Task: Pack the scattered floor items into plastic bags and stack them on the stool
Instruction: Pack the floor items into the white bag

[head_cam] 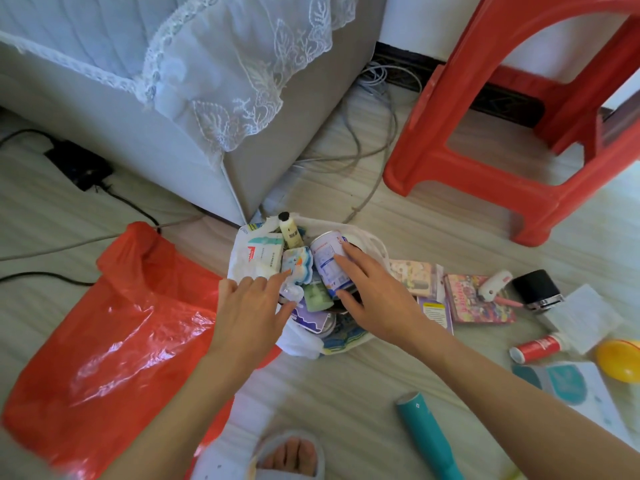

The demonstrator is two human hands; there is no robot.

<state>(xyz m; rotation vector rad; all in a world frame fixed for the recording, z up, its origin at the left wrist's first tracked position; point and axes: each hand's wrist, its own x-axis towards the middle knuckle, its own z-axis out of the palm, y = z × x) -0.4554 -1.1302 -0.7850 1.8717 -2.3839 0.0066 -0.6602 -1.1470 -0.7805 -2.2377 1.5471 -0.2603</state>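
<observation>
White thin plastic bag (298,341) lies open on the floor directly under both hands, already crowded with small goods, and its slack rim is the likeliest trouble: the white-and-blue metal can (327,263) lies tilted on the heap and could roll out over the low edge once released, or push the blue-and-white wavy sponge pack (297,265) beside it off the pile. The right hand (374,292) curls over the can, fingers across its top side and thumb below. The left hand (251,306) is loosely spread, its fingers straight; its forefinger touches the sponge pack and it grips nothing. Left of that hand sprawls a red plastic bag (104,327), flat. Beyond the right hand stands the red plastic stool (485,143), apart from the bags.
</observation>
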